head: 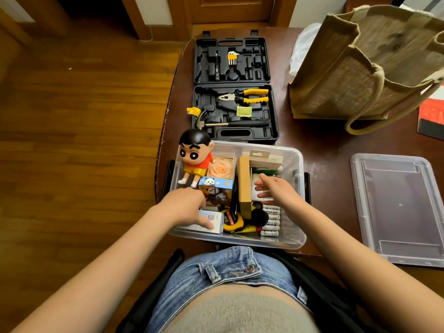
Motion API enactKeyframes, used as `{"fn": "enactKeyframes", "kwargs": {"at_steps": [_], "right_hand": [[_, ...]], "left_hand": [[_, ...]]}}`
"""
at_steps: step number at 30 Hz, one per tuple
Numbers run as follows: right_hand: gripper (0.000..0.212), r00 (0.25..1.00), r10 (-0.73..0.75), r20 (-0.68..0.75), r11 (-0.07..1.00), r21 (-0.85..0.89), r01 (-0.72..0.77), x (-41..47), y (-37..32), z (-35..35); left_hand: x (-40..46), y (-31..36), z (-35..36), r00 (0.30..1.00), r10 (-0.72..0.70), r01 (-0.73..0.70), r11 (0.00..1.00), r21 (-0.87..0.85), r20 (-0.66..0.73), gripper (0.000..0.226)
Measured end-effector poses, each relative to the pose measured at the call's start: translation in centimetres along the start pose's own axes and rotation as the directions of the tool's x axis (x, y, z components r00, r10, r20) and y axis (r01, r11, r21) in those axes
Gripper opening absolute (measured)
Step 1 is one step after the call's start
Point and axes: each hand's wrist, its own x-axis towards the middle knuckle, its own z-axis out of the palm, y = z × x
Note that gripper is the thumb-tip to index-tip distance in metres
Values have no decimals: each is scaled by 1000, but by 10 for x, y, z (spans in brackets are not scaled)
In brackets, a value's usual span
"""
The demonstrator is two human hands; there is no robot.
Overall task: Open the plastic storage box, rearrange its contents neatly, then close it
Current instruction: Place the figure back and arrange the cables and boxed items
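Note:
The clear plastic storage box [294,152] stands open at the table's near edge, and its lid [398,207] lies flat to the right. Inside are a cartoon boy figure [195,157], a boxed peach rose [219,170], a panda-print box [216,186], an upright brown board [244,186], a yellow tape measure [231,221] and several white batteries [271,222]. My left hand [189,207] holds a small white box [211,222] in the box's near left corner. My right hand [276,189] hovers with fingers spread over the box's right side.
An open black tool case [234,90] with pliers, hex keys and a hammer lies just behind the storage box. A jute tote bag [365,66] stands at the back right, with a red book [431,116] beside it. The wooden floor lies to the left.

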Motion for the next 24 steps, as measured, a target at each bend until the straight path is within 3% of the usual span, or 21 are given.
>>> {"fn": "enactKeyframes", "kwargs": {"at_steps": [6, 10, 13, 15, 18, 20, 22, 24], "right_hand": [[31, 998, 41, 42, 999, -15, -40, -3, -2, 3], [27, 993, 52, 109, 998, 27, -56, -9, -3, -2], [29, 992, 53, 113, 997, 57, -60, -13, -5, -6], [30, 994, 36, 106, 998, 54, -42, -14, -5, -8], [32, 996, -17, 85, 1000, 20, 15, -14, -6, -10], [33, 997, -41, 58, 999, 23, 40, -14, -7, -9], [34, 998, -54, 27, 999, -7, 54, -15, -6, -7], [36, 996, -78, 33, 993, -83, 81, -17, -6, -5]], "left_hand": [[12, 29, 19, 979, -128, 90, 969, 229, 159, 110], [18, 38, 9, 941, -198, 151, 972, 182, 275, 88], [12, 35, -13, 929, -83, 79, 997, 26, 362, 68], [2, 28, -35, 925, 76, 8, 975, -220, 371, 57], [-19, 11, -67, 947, 263, -76, 743, -665, 186, 49], [-25, 7, -77, 960, 271, -216, 571, -792, -67, 42], [-20, 11, -79, 935, 208, -355, 527, -772, -287, 42], [-10, 17, -76, 905, 178, -407, 626, -665, -386, 59]]}}
